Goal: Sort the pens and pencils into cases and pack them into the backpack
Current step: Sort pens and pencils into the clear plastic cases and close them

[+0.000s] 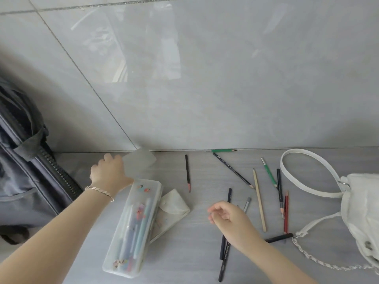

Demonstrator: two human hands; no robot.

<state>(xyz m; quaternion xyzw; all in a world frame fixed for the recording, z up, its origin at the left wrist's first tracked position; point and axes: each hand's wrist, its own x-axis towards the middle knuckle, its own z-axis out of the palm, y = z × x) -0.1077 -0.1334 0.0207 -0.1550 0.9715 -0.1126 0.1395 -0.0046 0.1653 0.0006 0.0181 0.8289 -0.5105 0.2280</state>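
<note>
A translucent plastic pencil case [133, 228] with several pens inside lies closed on the grey table, over a white fabric pouch [174, 203]. My left hand [108, 171] grips a frosted plastic lid or case [141, 160] near the wall. My right hand [227, 218] hovers with loosely curled fingers, holding nothing, above dark pencils [224, 253]. Several loose pencils are scattered to the right: a black one [187, 173], a wooden one [259, 199], a green one [268, 172], a red one [286, 212]. A grey backpack [26, 167] stands at the left.
A white handbag [361, 214] with a strap and chain lies at the right edge. A green pencil [220, 150] rests against the tiled wall behind the table.
</note>
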